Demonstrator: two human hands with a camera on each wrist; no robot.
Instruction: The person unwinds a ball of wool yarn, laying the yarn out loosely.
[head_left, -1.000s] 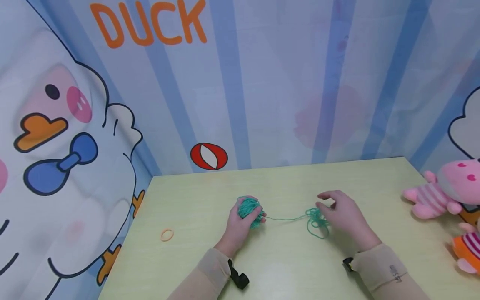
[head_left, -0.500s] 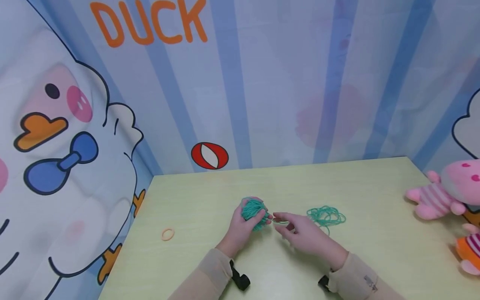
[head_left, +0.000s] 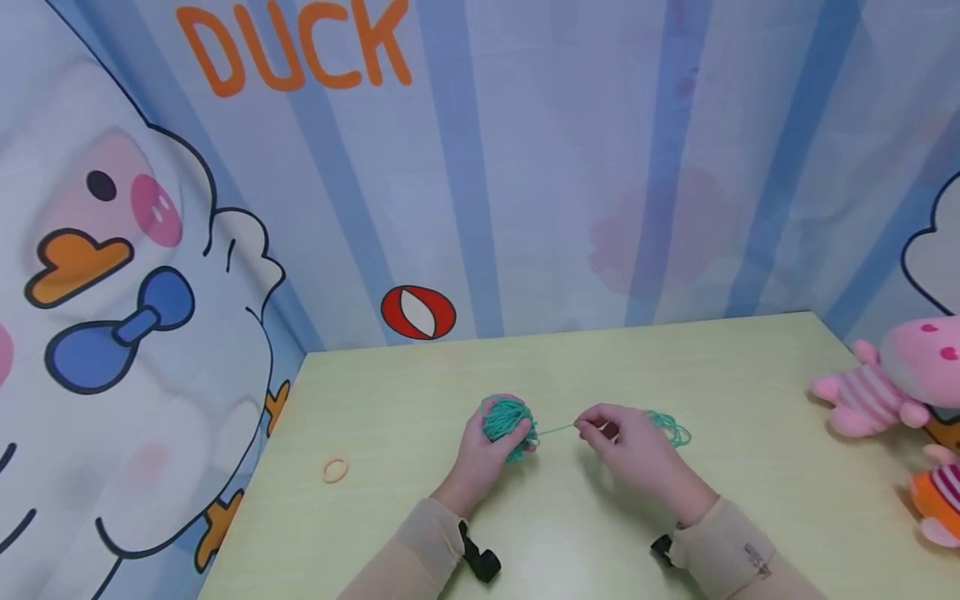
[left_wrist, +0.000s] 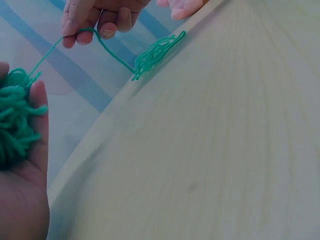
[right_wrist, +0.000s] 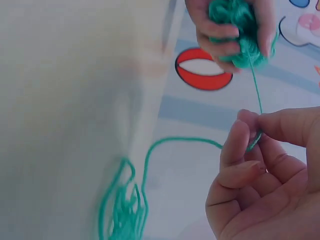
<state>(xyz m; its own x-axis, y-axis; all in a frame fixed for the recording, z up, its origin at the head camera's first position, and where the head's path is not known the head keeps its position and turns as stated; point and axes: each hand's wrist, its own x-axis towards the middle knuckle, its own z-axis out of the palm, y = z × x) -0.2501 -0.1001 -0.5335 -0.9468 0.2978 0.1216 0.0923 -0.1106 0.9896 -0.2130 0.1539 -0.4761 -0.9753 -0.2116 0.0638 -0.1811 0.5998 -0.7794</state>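
Observation:
My left hand [head_left: 480, 454] grips a green ball of yarn [head_left: 507, 421], its thumb across the near side and fingers behind. From the ball a single strand [head_left: 557, 430] runs taut to my right hand [head_left: 637, 446], which pinches it between thumb and index finger. In the right wrist view the strand [right_wrist: 187, 139] continues past the curled fingers [right_wrist: 235, 145] and hangs to a loose heap of yarn [right_wrist: 125, 215]. That heap [head_left: 673, 427] lies on the table behind the right hand, partly hidden by it.
A small orange ring [head_left: 335, 470] lies on the pale table [head_left: 420, 517] to the left. At the right edge are a pink striped plush toy [head_left: 873, 396] and an orange-and-pink one [head_left: 941, 500]. A printed backdrop [head_left: 540, 167] stands behind the table.
My right hand came left to the ball, then drew back a little to the right, pulling the strand straight. The left hand and ball have barely moved.

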